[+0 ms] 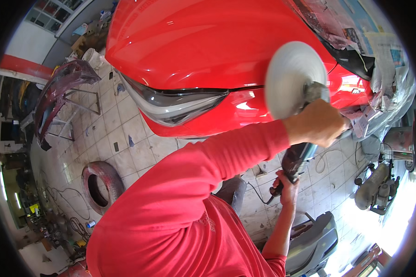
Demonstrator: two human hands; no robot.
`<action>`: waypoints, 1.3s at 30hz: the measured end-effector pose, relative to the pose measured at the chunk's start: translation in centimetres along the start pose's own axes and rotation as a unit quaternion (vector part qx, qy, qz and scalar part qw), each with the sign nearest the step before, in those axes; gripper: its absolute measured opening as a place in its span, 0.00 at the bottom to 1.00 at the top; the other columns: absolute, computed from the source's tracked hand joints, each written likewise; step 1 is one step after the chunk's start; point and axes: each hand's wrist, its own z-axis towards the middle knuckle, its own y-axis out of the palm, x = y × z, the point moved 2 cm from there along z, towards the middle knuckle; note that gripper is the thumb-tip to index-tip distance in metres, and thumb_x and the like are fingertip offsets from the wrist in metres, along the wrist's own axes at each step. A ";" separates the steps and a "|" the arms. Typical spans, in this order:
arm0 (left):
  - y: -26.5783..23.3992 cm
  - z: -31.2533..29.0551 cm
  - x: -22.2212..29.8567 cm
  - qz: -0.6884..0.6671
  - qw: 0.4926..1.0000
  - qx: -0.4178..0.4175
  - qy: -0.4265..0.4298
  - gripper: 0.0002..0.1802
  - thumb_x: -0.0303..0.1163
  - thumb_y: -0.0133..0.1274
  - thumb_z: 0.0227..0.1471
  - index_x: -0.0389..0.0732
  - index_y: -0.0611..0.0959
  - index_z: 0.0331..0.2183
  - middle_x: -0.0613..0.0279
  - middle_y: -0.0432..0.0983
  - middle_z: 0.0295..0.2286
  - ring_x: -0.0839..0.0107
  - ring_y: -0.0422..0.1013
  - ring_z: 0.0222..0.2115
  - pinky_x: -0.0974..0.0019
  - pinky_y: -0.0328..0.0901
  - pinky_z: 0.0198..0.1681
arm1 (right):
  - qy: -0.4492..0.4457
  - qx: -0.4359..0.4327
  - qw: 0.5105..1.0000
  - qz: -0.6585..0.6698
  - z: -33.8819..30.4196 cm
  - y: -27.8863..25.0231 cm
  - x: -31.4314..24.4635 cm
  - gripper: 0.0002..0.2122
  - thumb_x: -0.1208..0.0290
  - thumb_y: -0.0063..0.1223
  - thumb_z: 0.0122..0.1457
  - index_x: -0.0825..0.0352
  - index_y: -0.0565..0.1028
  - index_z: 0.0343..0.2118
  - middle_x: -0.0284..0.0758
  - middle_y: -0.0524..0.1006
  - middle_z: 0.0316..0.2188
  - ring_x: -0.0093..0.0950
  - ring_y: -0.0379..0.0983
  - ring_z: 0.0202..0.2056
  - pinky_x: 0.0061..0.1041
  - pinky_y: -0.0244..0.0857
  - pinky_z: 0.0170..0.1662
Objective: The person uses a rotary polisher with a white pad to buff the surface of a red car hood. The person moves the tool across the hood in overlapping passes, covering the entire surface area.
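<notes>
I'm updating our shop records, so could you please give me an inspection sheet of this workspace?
Surface: glossy red car body, with a headlight.
Job's things: polisher, its white pad over the body; contact cannot be told.
Clutter: tire and dark scraps on the tiled floor.
Hands: left hand grips the polisher near the pad; right hand grips its rear.
Cables: cord at the polisher's rear; looped cable at lower left.
Surroundings: dark red bumper on a stand, left; grey car part, lower right; apparent compressor, right.
</notes>
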 end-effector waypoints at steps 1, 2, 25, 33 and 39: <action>-1.3 -2.1 0.4 -0.005 1.000 0.004 -0.015 0.14 0.36 0.64 0.42 0.43 0.86 0.34 0.56 0.82 0.21 0.53 0.82 0.24 0.48 0.72 0.27 | 0.008 0.021 1.000 -0.021 -0.4 0.5 1.3 0.13 0.72 0.73 0.55 0.71 0.77 0.34 0.33 0.77 0.20 0.23 0.73 0.20 0.26 0.66 0.25; -2.5 -4.4 0.6 -0.010 0.999 0.006 -0.030 0.14 0.36 0.65 0.41 0.43 0.86 0.34 0.56 0.82 0.21 0.53 0.82 0.24 0.49 0.72 0.27 | 0.017 0.044 0.998 -0.039 -0.3 1.0 3.8 0.16 0.71 0.76 0.54 0.71 0.75 0.35 0.33 0.78 0.21 0.23 0.73 0.20 0.26 0.66 0.25; -9.2 -25.7 0.8 0.021 0.995 0.102 -0.008 0.41 0.26 0.68 0.38 0.30 0.81 0.58 0.53 0.86 0.37 0.63 0.74 0.23 0.58 0.70 0.30 | -0.113 -0.036 0.965 -0.232 -2.4 9.6 14.2 0.18 0.69 0.73 0.46 0.70 0.85 0.40 0.43 0.87 0.30 0.31 0.85 0.33 0.35 0.76 0.41; 2.9 -14.3 3.4 -0.082 0.995 -0.008 -0.055 0.38 0.31 0.68 0.41 0.33 0.78 0.56 0.57 0.80 0.26 0.56 0.79 0.28 0.53 0.72 0.33 | 0.004 0.060 0.972 -0.227 -1.8 -5.2 12.6 0.09 0.71 0.75 0.51 0.71 0.85 0.30 0.28 0.83 0.24 0.16 0.73 0.25 0.25 0.68 0.29; 1.5 -17.0 3.2 -0.103 0.991 0.067 -0.059 0.40 0.28 0.66 0.43 0.30 0.76 0.59 0.54 0.79 0.26 0.56 0.78 0.26 0.53 0.72 0.32 | -0.101 0.071 0.950 -0.288 -3.4 -5.1 8.6 0.16 0.69 0.76 0.44 0.72 0.85 0.34 0.43 0.82 0.22 0.21 0.77 0.26 0.34 0.73 0.34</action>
